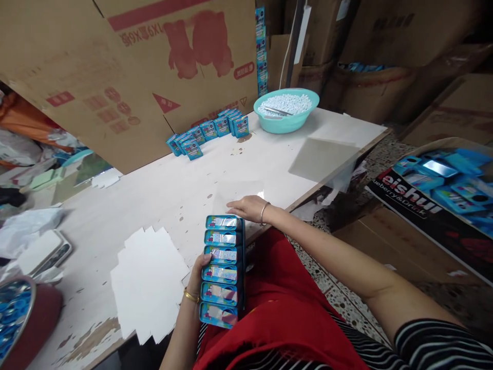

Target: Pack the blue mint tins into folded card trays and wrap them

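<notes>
My left hand [201, 272] is closed round a stack of several small blue tins [222, 270], holding it against my lap at the near edge of the white table [162, 195]. My right hand [248, 208] lies flat with fingers stretched out on a clear plastic sheet [239, 192], just above the top tin of the stack. A pile of white cut cardboard sheets [148, 280] lies on the table to the left of the stack.
A row of blue tins [210, 131] stands at the table's far side against a large cardboard box [127, 61]. A teal bowl of white pellets [285, 109] sits far right. Another clear sheet [321, 156] lies near the right edge. A carton of blue tins [447, 180] is on the floor.
</notes>
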`<state>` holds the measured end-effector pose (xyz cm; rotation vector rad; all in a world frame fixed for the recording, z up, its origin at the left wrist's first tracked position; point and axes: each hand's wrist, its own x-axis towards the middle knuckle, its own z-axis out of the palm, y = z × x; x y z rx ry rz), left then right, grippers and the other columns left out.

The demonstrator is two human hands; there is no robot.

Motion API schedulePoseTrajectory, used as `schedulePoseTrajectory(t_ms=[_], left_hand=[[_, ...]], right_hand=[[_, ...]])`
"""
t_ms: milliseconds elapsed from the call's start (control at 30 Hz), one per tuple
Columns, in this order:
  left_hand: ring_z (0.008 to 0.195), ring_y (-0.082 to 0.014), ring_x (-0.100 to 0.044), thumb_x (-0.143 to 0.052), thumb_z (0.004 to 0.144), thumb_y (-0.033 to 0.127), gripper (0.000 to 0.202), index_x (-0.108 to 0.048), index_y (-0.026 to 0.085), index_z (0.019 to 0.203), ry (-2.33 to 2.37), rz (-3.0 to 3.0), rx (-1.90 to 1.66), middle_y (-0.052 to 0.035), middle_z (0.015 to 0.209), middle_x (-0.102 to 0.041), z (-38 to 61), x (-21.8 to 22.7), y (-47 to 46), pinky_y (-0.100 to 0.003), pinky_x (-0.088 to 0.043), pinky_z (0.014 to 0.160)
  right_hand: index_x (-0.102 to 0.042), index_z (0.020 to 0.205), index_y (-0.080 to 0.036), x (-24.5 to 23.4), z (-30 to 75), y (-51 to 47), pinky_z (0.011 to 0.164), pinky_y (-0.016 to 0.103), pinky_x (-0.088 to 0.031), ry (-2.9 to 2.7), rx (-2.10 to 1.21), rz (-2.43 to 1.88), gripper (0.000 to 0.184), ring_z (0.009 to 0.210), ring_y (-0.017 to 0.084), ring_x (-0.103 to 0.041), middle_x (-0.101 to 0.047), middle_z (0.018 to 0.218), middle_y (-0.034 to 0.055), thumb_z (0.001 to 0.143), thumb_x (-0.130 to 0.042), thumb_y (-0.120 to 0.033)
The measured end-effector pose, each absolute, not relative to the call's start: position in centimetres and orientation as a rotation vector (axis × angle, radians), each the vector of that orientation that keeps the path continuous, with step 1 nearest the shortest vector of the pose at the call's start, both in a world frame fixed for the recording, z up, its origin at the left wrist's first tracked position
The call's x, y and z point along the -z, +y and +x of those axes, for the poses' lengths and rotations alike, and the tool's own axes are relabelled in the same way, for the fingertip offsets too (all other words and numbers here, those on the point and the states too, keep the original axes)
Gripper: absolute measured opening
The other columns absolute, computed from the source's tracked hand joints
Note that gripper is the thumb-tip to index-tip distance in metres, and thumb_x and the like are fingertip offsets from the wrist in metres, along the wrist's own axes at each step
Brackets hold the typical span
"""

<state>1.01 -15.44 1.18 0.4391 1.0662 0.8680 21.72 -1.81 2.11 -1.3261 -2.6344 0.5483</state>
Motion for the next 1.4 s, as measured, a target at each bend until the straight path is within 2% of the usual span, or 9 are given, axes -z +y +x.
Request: schedulePoseTrajectory(t_ms=[200, 367, 533, 667, 867, 1033, 1133, 1267, 1400], left_hand=[[0.087, -0.0284, -0.066, -0.071, 0.054, 0.034, 0.069, -0.05, 0.017, 0.118, 1.079, 0.623, -0.911, -0.0077, 0.094, -0.07, 1.4, 0.0, -13.5, -0.039, -0.052, 0.076], [0.083, -0.0258, -0.066, -0.07, 0.061, 0.034, 0.068, -0.041, 0.022, 0.121, 1.14, 0.653, -0.854, -0.0068, 0.097, -0.067, 1.4, 0.2, -12.8, -0.038, -0.051, 0.072], [0.081, -0.0225, -0.065, -0.069, 0.065, 0.032, 0.067, -0.036, 0.022, 0.122, 1.154, 0.709, -0.856, -0.0062, 0.097, -0.066, 0.7, -0.8, -11.1, -0.036, -0.051, 0.073], [0.084, -0.0223, -0.064, -0.065, 0.071, 0.038, 0.058, -0.041, 0.021, 0.121, 1.122, 0.784, -0.769, -0.0078, 0.104, -0.064, 0.2, -1.3, -9.9, -0.035, -0.05, 0.074], [0.1, -0.0235, -0.058, -0.059, 0.076, 0.047, 0.05, -0.054, 0.018, 0.117, 1.231, 1.023, -0.747, -0.008, 0.112, -0.062, -0.5, -1.4, -9.4, -0.033, -0.045, 0.084], [0.099, -0.0224, -0.055, -0.061, 0.076, 0.044, 0.03, -0.068, 0.019, 0.091, 1.443, 1.445, -0.736, -0.006, 0.1, -0.064, -2.7, -1.7, -8.6, -0.031, -0.04, 0.089], [0.093, -0.0199, -0.056, -0.054, 0.082, 0.042, 0.028, -0.065, 0.021, 0.097, 1.407, 1.573, -0.772, -0.0051, 0.1, -0.063, -3.5, -1.4, -7.6, -0.031, -0.042, 0.085], [0.088, -0.018, -0.055, -0.055, 0.081, 0.032, 0.035, -0.055, 0.021, 0.114, 1.459, 1.983, -0.77, -0.0067, 0.106, -0.058, -3.1, -0.3, -4.8, -0.032, -0.044, 0.079], [0.086, -0.0188, -0.055, -0.056, 0.078, 0.027, 0.031, -0.055, 0.018, 0.108, 1.397, 2.312, -0.619, -0.0069, 0.098, -0.058, -2.1, 0.3, -2.0, -0.033, -0.042, 0.077]], right_hand=[[-0.051, 0.129, -0.027, -2.6, 21.5, -1.5, 0.073, 0.027, -0.042, -2.61, -0.633, -1.341, 0.043, 0.1, 0.022, -0.061, -0.067, 0.109, 0.0074, 0.094, -0.037, -0.047], [-0.047, 0.132, -0.025, -2.8, 22.0, -0.8, 0.077, 0.027, -0.042, -2.605, -0.71, -1.331, 0.042, 0.104, 0.021, -0.06, -0.065, 0.114, 0.0081, 0.094, -0.039, -0.041], [-0.043, 0.135, -0.022, -2.4, 21.6, 0.8, 0.082, 0.027, -0.042, -2.579, -0.768, -1.309, 0.045, 0.109, 0.022, -0.058, -0.063, 0.119, 0.0096, 0.094, -0.04, -0.04], [-0.036, 0.14, -0.022, -2.3, 21.1, 2.1, 0.084, 0.028, -0.042, -2.608, -0.778, -1.326, 0.049, 0.112, 0.023, -0.056, -0.058, 0.125, 0.0108, 0.093, -0.043, -0.037], [-0.032, 0.141, -0.023, -2.7, 21.7, 1.5, 0.082, 0.03, -0.043, -2.634, -0.719, -1.433, 0.052, 0.111, 0.024, -0.056, -0.057, 0.127, 0.0107, 0.092, -0.045, -0.033], [-0.028, 0.143, -0.022, -3.3, 21.9, -0.8, 0.079, 0.031, -0.044, -2.575, -0.6, -1.56, 0.058, 0.106, 0.024, -0.057, -0.058, 0.125, 0.0094, 0.087, -0.044, -0.023], [-0.028, 0.143, -0.022, -3.4, 21.3, -2.2, 0.076, 0.03, -0.044, -2.525, -0.545, -1.648, 0.059, 0.102, 0.022, -0.059, -0.06, 0.121, 0.0088, 0.085, -0.04, -0.016], [-0.025, 0.144, -0.016, -3.2, 20.7, -3.5, 0.078, 0.029, -0.044, -2.451, -0.423, -1.678, 0.06, 0.099, 0.02, -0.058, -0.063, 0.113, 0.0101, 0.085, -0.037, -0.012], [-0.028, 0.143, -0.013, -3.1, 20.6, -3.9, 0.083, 0.029, -0.043, -2.409, -0.341, -1.655, 0.056, 0.099, 0.02, -0.056, -0.063, 0.109, 0.0101, 0.087, -0.035, -0.011]])
